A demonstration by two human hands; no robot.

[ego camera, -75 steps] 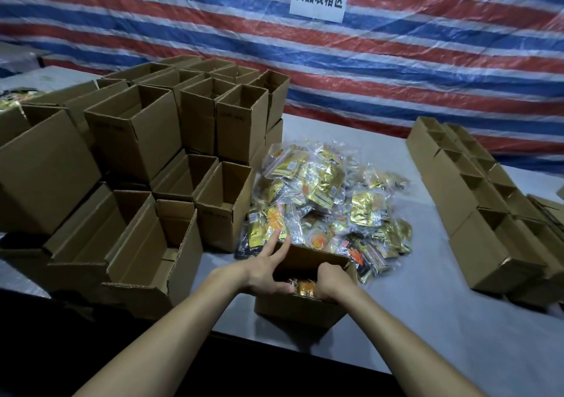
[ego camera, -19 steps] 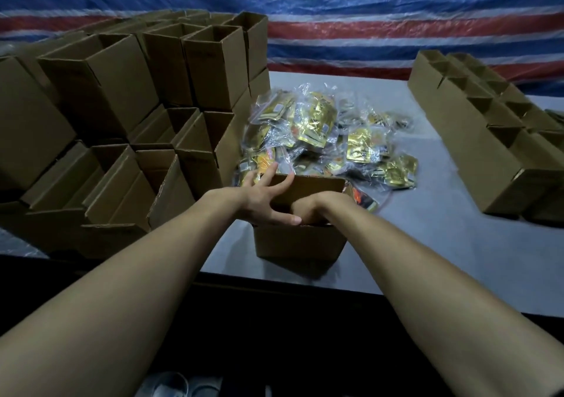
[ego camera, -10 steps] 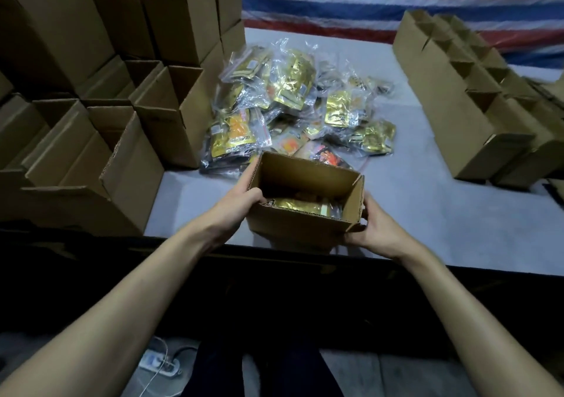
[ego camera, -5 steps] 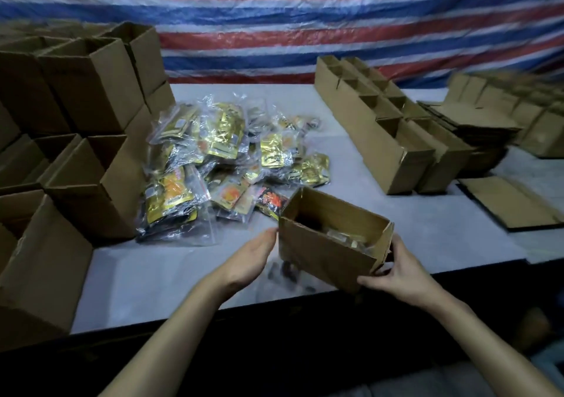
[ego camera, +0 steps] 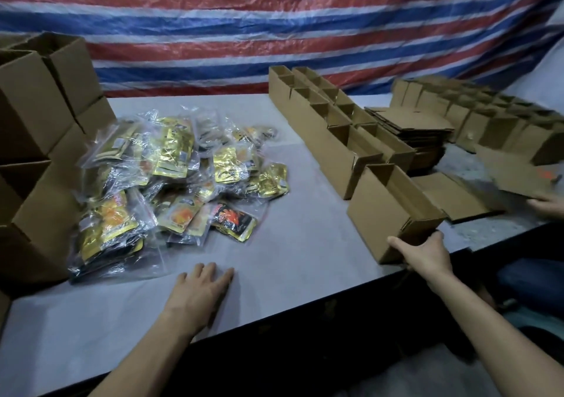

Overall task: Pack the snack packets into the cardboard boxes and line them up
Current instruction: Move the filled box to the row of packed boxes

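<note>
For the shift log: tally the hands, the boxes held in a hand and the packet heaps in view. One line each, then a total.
Hands: 3 (left hand flat on the table, right hand, another person's hand at the right edge)
Boxes held: 1 (cardboard box, gripped by the right hand)
Heaps: 1 (heap of snack packets)
Total: 5

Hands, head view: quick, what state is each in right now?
Left hand: open, flat on the table, holding nothing.
Right hand: grips the near end of the box.
</note>
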